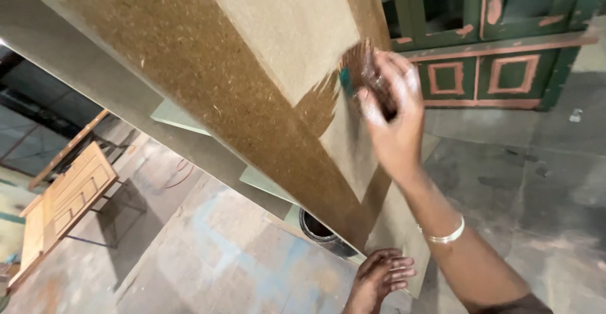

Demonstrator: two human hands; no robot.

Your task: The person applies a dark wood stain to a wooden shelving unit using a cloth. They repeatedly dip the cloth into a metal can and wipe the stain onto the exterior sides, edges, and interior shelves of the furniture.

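A large tan fibreboard panel (pixel 297 23) stands tilted in front of me, with a wide dark brown wet band (pixel 208 74) across it. My right hand (pixel 391 109) is shut on a paint brush (pixel 355 68) with a teal ferrule, its bristles pressed on the board beside a fresh brown smear. A metal bangle (pixel 445 235) sits on that wrist. My left hand (pixel 382 275) rests with fingers curled on the panel's lower corner, steadying it.
A dark round tin (pixel 322 231) stands on the concrete floor just behind the panel's lower edge. A green cabinet with pink patches (pixel 499 49) stands at the back right. A pale wooden door panel (pixel 66 203) lies on a frame at the left.
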